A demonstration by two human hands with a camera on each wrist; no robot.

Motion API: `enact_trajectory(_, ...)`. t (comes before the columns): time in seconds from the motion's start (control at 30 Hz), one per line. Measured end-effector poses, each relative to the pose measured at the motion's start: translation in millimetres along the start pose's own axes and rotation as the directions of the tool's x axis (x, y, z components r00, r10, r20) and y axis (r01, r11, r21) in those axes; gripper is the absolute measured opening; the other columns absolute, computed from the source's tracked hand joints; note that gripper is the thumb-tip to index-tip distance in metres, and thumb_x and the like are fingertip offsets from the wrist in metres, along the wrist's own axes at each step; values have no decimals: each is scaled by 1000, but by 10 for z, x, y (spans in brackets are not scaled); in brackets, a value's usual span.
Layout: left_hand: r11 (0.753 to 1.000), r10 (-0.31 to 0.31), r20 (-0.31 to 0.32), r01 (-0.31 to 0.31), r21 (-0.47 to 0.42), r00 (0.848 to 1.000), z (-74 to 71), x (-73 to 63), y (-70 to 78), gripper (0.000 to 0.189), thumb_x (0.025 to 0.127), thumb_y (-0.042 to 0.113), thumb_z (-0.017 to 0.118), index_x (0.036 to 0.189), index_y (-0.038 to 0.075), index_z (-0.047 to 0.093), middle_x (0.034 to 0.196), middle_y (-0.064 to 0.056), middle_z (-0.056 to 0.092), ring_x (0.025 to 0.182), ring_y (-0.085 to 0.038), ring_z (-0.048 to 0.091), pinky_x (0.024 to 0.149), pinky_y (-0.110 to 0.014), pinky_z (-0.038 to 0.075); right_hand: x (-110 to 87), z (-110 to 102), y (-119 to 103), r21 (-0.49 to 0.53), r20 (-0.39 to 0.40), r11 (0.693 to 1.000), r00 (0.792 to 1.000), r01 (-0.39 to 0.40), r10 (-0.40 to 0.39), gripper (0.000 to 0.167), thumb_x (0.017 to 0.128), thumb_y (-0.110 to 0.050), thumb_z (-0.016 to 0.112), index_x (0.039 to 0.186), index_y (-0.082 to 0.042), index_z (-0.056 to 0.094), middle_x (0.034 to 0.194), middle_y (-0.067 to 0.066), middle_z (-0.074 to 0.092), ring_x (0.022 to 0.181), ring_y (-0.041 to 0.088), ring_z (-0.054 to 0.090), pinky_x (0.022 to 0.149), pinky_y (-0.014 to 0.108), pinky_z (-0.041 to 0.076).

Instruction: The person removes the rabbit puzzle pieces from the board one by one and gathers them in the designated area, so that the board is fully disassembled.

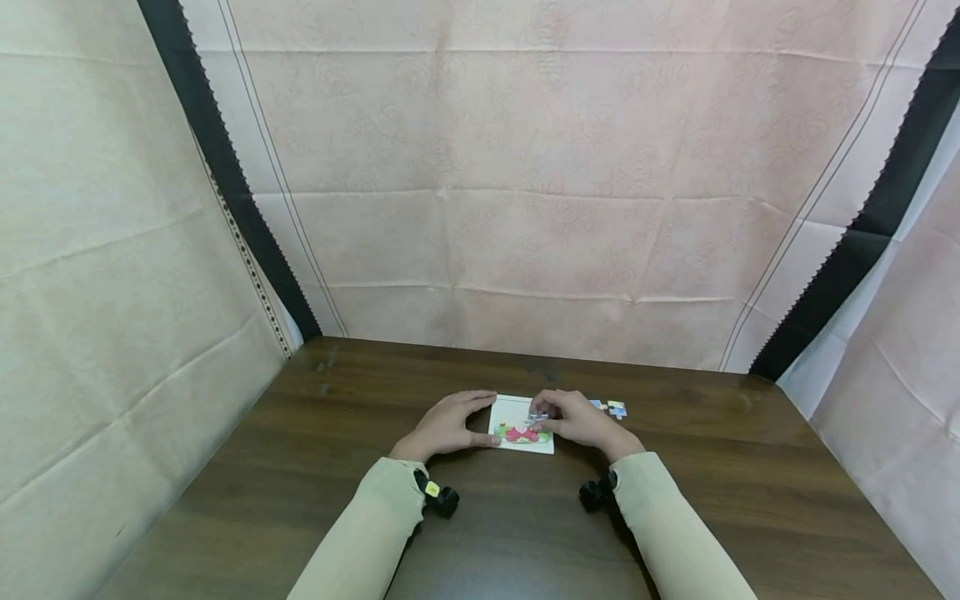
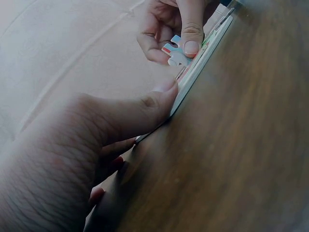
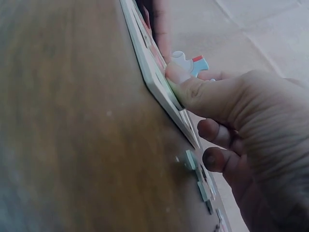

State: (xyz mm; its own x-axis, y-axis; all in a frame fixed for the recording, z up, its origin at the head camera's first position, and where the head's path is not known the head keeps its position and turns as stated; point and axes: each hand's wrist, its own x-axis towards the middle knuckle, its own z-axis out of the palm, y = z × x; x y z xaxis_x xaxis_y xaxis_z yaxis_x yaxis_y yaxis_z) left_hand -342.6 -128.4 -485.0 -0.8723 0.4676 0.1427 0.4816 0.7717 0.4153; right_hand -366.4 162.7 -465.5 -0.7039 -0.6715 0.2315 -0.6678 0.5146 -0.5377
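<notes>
Here, the right hand pinches a knobbed, perhaps cardboard puzzle piece over a white-rimmed board. The left hand, spread, touches its left edge.

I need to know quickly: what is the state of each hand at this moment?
Left hand: open, thumb resting on the white rectangular puzzle board.
Right hand: closed, pinching a light-blue, white and red jigsaw piece.
</notes>
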Motion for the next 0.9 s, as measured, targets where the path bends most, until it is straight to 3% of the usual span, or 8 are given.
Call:
enact_trajectory(0.17, 1000, -4, 3, 4, 9, 1000, 4, 0, 7, 89, 81, 75, 65, 155, 30, 42, 157, 10, 39, 146, -21, 34, 117, -50, 29, -16, 2, 14, -3, -5, 1000, 1000, 29, -29, 8, 93, -22, 75, 101, -22, 75, 95, -14, 66, 80, 9, 58, 71, 29, 52)
enact_trajectory(0.5, 1000, -5, 10, 5, 6, 1000, -10, -7, 24, 89, 81, 74, 66, 155, 29, 43, 157, 9, 40, 145, -21, 35, 116, -49, 29, -22, 4, 18, -46, -19, 996, 997, 76, -76, 9, 94, -17, 73, 103, -22, 73, 87, -12, 63, 73, 8, 51, 64, 27, 47)
enact_trajectory(0.9, 1000, 5, 9, -5, 0, 1000, -19, -16, 29, 88, 82, 72, 66, 155, 27, 43, 157, 8, 40, 146, -22, 34, 117, -50, 29, -16, 10, -22, -106, 20, 992, 998, 66, -65, 8, 98, -20, 68, 106, -21, 71, 97, -13, 62, 82, 7, 55, 74, 30, 51)
